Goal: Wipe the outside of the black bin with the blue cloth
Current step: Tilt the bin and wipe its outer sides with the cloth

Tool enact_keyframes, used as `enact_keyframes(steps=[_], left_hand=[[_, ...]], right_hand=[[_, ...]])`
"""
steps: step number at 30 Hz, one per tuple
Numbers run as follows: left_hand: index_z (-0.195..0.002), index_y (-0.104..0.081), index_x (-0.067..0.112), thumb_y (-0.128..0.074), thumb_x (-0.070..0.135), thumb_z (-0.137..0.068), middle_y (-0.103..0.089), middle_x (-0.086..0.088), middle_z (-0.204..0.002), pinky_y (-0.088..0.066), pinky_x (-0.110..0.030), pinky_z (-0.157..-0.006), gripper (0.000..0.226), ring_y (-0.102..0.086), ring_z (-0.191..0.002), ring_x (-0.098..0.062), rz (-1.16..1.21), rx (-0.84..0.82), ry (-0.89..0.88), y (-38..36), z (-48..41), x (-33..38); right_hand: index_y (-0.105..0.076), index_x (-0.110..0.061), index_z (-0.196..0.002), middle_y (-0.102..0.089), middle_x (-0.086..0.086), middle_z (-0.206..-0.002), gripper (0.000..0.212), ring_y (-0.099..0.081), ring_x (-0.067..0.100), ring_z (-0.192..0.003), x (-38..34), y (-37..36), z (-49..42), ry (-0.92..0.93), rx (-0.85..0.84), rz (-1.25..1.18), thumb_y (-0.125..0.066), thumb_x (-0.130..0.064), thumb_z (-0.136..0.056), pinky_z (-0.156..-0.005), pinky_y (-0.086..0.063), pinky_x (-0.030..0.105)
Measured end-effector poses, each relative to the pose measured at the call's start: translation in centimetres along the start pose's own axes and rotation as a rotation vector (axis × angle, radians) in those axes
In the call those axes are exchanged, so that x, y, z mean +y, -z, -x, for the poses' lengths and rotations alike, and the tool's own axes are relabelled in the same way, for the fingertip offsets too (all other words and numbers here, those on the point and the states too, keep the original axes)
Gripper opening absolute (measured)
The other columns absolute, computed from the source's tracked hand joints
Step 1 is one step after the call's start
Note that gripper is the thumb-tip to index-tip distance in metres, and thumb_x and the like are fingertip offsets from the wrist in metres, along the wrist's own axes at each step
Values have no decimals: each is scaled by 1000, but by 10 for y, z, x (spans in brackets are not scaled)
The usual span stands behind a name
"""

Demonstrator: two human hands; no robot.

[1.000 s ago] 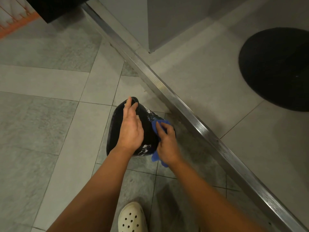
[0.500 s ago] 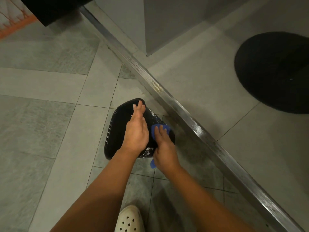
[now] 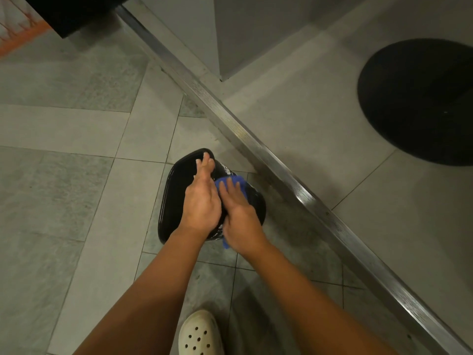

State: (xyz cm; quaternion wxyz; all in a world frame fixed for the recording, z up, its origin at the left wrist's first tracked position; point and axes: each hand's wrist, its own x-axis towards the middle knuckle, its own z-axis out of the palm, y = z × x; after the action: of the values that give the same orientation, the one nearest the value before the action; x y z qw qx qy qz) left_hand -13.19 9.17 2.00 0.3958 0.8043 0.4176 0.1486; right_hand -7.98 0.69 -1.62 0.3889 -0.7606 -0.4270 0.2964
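Head view: at frame centre, the black bin [image 3: 174, 198] stands on the tiled floor [image 3: 76, 175]. Left hand [image 3: 202, 201] rests flat on its top, fingers straight. Right hand [image 3: 239, 213] presses the blue cloth [image 3: 242, 184] against its right side, fingers extended.

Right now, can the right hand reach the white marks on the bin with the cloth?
Probably yes. The right hand presses the blue cloth on the black bin, and the white marks lie uncovered just beyond it; the left hand rests on top, aside.
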Motion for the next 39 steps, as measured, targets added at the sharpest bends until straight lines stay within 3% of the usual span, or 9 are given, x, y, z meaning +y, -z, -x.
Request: enact_keyframes(steps=[4,12,17,21,25,28,32,35,39], left_hand=[[-144,-29,8,-31,0,-97,-30,-6,-151,-21,-34,-117,48,-17,-143,-16,-12,26,2,5,-1,0],[-142,-34,9,-31,1,-97,-28,-3,-152,-17,-3,-106,46,-19,-141,-9,-6,19,-21,3,-1,-5],[-146,-26,9,-32,4,-97,-30,-5,-152,-20,-25,-115,50,-21,-142,-13,-46,37,20,5,-8,-2],[-147,-23,8,-32,0,-96,-25,-1,-154,-21,-29,-116,52,-17,-142,-9,-37,11,13,2,-4,-2],[-147,-20,10,-31,5,-98,-19,-2,-156,-21,-24,-114,51,-20,-142,-11,-39,8,33,-2,-4,1],[-147,-16,10,-34,6,-97,-20,-6,-156,-21,-18,-110,54,-24,-141,-15,-76,20,43,-1,-3,3],[-141,-29,2,-38,-1,-94,-24,-10,-149,-15,10,-92,48,-32,-134,-15,-170,99,-13,-1,-1,-4],[-137,-37,-1,-42,-1,-92,-35,-14,-135,-22,3,-94,45,-37,-119,-11,-207,107,-110,-7,-1,-4],[-132,-41,-5,-42,-2,-89,-38,-17,-127,-19,1,-92,44,-23,-107,-7,-241,158,-131,-8,-7,-1]], right_hand=[[-21,-12,-144,-15,6,-155,69,-4,21,-144,7,4,-21,-27,-13,-24,-45,12,-85,-119,-9,37],[-15,-11,-144,-11,10,-154,70,-2,25,-143,6,-10,15,83,20,28,-46,12,-85,-117,-4,32],[-17,-8,-145,-11,10,-155,70,1,24,-144,7,-3,-22,-1,-7,15,-44,13,-85,-118,-4,35],[-13,-9,-146,-10,9,-156,72,0,22,-143,20,0,-13,-168,37,36,-44,11,-85,-111,0,25],[-14,-10,-146,-9,9,-155,71,0,23,-144,5,-8,6,-57,55,26,-46,10,-86,-113,1,23],[-22,-12,-145,-16,8,-154,66,-6,23,-143,8,-2,-14,1,-5,3,-45,8,-86,-118,-8,35],[-32,-15,-142,-34,9,-145,68,-31,29,-133,36,2,-23,-167,21,-11,-47,9,-80,-113,-27,45],[-30,-12,-142,-29,12,-145,64,-29,27,-131,36,1,-3,-211,84,25,-47,7,-83,-113,-25,35],[-40,-16,-136,-34,13,-141,60,-31,27,-129,19,0,-5,-18,94,1,-47,6,-81,-105,-29,33]])
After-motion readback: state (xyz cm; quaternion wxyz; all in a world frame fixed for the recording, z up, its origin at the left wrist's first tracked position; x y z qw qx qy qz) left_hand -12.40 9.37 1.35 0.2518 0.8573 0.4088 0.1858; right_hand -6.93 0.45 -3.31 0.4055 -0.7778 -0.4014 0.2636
